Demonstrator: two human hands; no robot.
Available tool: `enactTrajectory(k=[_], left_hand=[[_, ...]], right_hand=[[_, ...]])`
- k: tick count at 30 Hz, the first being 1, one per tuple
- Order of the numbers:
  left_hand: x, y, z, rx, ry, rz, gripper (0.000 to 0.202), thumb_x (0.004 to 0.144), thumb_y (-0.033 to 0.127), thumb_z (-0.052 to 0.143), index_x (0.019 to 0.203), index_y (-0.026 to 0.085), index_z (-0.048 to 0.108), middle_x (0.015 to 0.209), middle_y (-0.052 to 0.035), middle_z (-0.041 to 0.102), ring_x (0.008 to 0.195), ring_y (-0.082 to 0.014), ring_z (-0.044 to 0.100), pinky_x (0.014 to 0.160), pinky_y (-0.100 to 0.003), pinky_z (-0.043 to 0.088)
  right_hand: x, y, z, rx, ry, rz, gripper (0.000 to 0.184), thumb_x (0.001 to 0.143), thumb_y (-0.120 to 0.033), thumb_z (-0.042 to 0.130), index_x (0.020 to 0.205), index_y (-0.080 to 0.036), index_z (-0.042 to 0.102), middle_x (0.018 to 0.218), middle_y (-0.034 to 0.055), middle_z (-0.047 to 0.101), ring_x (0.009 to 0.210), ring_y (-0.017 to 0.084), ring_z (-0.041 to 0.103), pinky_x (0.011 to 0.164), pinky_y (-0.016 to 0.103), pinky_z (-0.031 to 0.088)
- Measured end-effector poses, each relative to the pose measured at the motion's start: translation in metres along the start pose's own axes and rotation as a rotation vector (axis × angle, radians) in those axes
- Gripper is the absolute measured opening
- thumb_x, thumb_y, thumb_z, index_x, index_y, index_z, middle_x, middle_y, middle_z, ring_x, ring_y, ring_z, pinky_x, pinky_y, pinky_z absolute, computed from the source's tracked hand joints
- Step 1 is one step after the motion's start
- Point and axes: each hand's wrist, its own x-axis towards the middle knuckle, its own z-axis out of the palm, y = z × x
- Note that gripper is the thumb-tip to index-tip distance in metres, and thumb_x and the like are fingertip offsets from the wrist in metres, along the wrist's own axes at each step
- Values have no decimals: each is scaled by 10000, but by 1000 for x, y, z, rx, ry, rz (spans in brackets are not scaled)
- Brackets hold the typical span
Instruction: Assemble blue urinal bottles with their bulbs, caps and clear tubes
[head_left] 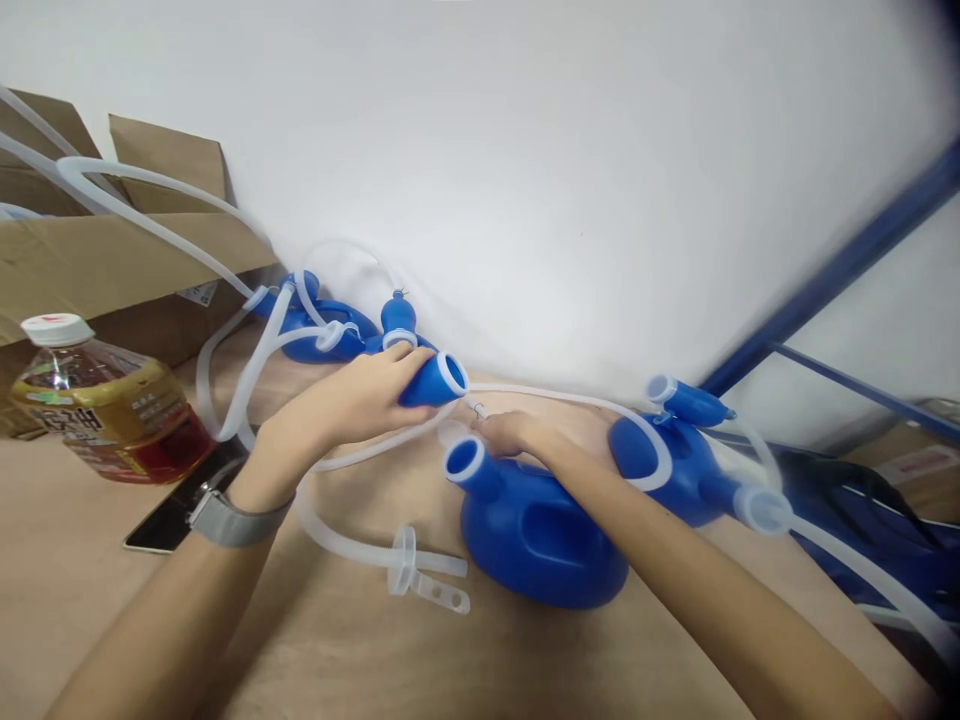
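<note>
My left hand (382, 395) is closed around a blue funnel-shaped cup (442, 378), whose white-rimmed mouth faces right. Close by on the right, my right hand (504, 432) has its fingers bent at a clear tube end (478, 407) fitted with a small wire clip; its fingertips are partly hidden. In front of that hand lies a blue plastic bottle (547, 540) with a moulded handle and an open white-rimmed neck. A loose translucent cap with a strap (405, 562) sits on a tube left of the bottle.
Another blue bottle (694, 490) with a cup and tube lies at right. More blue bottles (322, 335) and looped tubes stand behind my left hand. A drink bottle (109, 410), a phone (169, 515) and a cardboard box (135, 250) are at left. A white wall (525, 180) borders the table.
</note>
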Motion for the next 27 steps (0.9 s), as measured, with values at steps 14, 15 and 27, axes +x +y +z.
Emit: enactTrajectory(k=[14, 15, 27], left_hand=[[-4, 12, -10, 100, 397, 146, 554, 1002, 553, 557, 1447, 224, 561, 1468, -146, 575, 1331, -354, 525, 1112, -508, 375], [-5, 16, -13, 73, 414, 175, 569, 1007, 555, 551, 1466, 218, 553, 1468, -148, 569, 1335, -342, 524, 1126, -498, 380], [18, 54, -32, -142, 220, 283, 562, 915, 543, 671, 1405, 270, 654, 1374, -72, 642, 1199, -320, 653, 1031, -421, 531]], right_hand=[[-117, -43, -105, 83, 416, -215, 291, 1041, -420, 538, 1093, -281, 788, 1069, 62, 785, 961, 256, 721, 884, 403, 587], [-125, -42, -105, 125, 466, -229, 275, 1041, -420, 549, 1078, -289, 788, 1059, 60, 775, 934, 245, 716, 840, 387, 596], [-117, -26, -97, 562, 641, -150, 247, 998, -502, 628, 1015, -267, 702, 1108, 47, 693, 988, 204, 688, 722, 303, 645]])
